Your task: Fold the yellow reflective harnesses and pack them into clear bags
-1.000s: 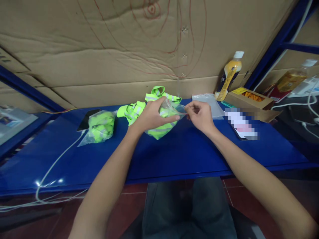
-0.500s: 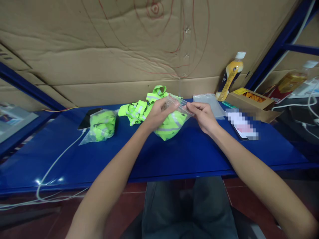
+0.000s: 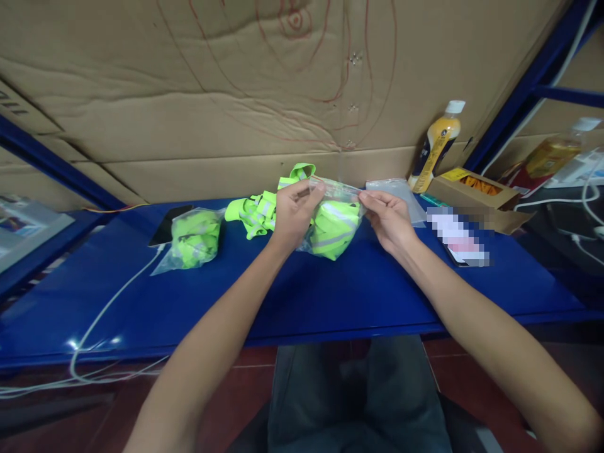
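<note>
Left hand [image 3: 293, 212] and right hand [image 3: 389, 220] pinch the clear plastic bag [image 3: 338, 190] at its mouth ends; this closing step probably needs even pressing.

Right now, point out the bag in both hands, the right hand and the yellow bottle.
Bag [image 3: 335, 228]: head view, on its clear front, over green cloth.
Right hand [image 3: 389, 219]: head view, on the middle of the hand.
Yellow bottle [image 3: 438, 143]: head view, on its label.

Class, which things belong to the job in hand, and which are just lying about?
Likely the job's:
held clear plastic bag of striped lime fabric
loose striped lime fabric
filled clear bag, left
flat clear plastic packaging

Likely lying about:
yellow bottle with white cap
open brown cardboard box
dark-edged phone
</note>
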A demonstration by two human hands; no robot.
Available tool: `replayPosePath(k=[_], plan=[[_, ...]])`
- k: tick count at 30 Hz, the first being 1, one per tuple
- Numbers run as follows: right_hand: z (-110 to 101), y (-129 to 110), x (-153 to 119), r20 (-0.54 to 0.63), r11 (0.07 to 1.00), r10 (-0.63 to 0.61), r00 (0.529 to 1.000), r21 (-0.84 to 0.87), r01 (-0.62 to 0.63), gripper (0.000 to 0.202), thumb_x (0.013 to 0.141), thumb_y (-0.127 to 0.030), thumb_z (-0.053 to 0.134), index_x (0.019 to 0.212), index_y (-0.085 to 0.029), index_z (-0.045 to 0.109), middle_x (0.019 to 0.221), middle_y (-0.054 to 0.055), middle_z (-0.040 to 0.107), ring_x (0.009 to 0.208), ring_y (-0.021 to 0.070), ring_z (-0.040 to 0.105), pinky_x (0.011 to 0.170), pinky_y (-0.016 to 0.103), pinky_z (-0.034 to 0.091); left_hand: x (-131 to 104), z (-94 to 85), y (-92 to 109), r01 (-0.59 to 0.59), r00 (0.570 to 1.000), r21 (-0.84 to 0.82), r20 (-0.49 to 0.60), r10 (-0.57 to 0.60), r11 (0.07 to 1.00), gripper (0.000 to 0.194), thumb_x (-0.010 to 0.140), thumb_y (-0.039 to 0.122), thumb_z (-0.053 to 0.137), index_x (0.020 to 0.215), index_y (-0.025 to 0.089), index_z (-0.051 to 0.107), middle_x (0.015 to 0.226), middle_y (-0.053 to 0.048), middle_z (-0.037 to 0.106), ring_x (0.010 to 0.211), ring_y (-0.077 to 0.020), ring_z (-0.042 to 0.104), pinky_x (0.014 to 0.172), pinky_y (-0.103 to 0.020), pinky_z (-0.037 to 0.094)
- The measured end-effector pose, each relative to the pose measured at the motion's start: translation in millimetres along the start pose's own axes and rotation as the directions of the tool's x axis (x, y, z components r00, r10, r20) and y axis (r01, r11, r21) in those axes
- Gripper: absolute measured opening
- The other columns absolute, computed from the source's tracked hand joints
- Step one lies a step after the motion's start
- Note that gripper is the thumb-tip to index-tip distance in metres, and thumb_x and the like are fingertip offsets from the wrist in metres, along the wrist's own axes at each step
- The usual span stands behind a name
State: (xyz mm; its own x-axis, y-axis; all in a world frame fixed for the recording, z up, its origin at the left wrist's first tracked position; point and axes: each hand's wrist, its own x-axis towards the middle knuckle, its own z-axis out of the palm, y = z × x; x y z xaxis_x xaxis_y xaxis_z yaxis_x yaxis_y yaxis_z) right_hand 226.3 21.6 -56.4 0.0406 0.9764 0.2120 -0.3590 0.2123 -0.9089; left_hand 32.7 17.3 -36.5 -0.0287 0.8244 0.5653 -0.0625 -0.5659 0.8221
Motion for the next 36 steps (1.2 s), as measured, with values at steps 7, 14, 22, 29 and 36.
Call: replayPosePath(k=[7,14,22,29,36], plan=[[0,-4,-1,-0.047,0.992,-0.086,0.995,-0.098,0.081,0.053,0.057,-0.066,0.100,0.079,-0.023,0.078,0.081,0.005,0.081,0.074,0.0214,0.075,0.074,0.037,0.064,0,-3.3,0,-0.052,0.994,0.140,-0.084,0.064,0.989,0.038,0.091,0.057,0.081,0.077,0.021,0.078,0.084,-0.006,0.079,0.090,-0.0231,0.076,0.087,-0.036,0.063],[-6,-9,0,0.041,1.000,-0.001,0.999,0.017,0.000,0.050,0.055,-0.057,0.105,0.083,-0.024,0.080,0.085,0.001,0.081,0.084,0.0198,0.078,0.082,0.036,0.068,4,-6.6,-6,0.021,0.992,-0.029,-0.125,-0.024,0.999,0.042,0.080,0.061,0.090,0.086,0.023,0.075,0.092,-0.006,0.079,0.090,-0.0241,0.079,0.085,-0.039,0.066],[-3,-8,-1,0.034,1.000,0.012,0.999,0.007,-0.013,0.049,0.051,-0.057,0.106,0.075,-0.022,0.079,0.077,0.002,0.079,0.076,0.0175,0.075,0.081,0.035,0.069,4,-8.2,-8,-0.017,0.986,0.042,-0.163,0.023,0.999,0.040,0.083,0.060,0.088,0.080,0.022,0.076,0.080,-0.004,0.077,0.077,-0.0207,0.076,0.078,-0.035,0.063],[-2,-7,-2,0.095,0.999,0.045,0.995,0.017,-0.046,0.047,0.053,-0.053,0.106,0.080,-0.024,0.081,0.082,0.001,0.081,0.078,0.0167,0.073,0.088,0.036,0.065,1,-5.0,-6,-0.015,0.986,0.064,-0.164,0.026,0.998,0.040,0.087,0.059,0.084,0.080,0.022,0.070,0.080,-0.003,0.073,0.072,-0.0183,0.073,0.075,-0.033,0.060],[0,-3,-2,0.066,0.995,0.085,0.994,0.050,-0.089,0.044,0.052,-0.050,0.104,0.077,-0.025,0.077,0.079,-0.001,0.077,0.076,0.0152,0.068,0.078,0.032,0.059,0,-2.0,-2,-0.029,0.988,0.063,-0.147,0.038,0.998,0.042,0.087,0.061,0.084,0.080,0.022,0.070,0.079,-0.003,0.074,0.071,-0.0171,0.072,0.076,-0.033,0.060]])
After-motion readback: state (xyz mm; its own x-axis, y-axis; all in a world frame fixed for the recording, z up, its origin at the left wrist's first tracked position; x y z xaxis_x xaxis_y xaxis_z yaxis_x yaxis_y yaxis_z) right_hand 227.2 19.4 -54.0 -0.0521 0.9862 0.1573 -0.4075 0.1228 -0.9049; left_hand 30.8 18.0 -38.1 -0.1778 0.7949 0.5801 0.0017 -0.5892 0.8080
